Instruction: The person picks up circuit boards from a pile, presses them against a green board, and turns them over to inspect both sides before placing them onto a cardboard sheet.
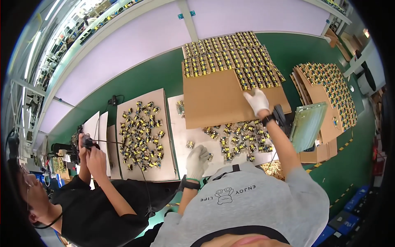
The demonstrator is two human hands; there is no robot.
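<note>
White-gloved left hand (197, 163) beside a half-hidden circuit board (211, 157), right hand (257, 101) over cardboard (214, 99) (both grips indiscernible).

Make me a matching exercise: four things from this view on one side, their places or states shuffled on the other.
Things
1. Left hand
2. Right hand
3. Co-worker's hands
4. Glossy panel

Places and states
A. Greenish and tilted, right of the brown cardboard
B. White-gloved, just below the neat rows of circuit boards
C. Bare, at a dark corded thing
D. White-gloved, beside a small loose board

Pairs: 1-D, 2-B, 3-C, 4-A
</note>
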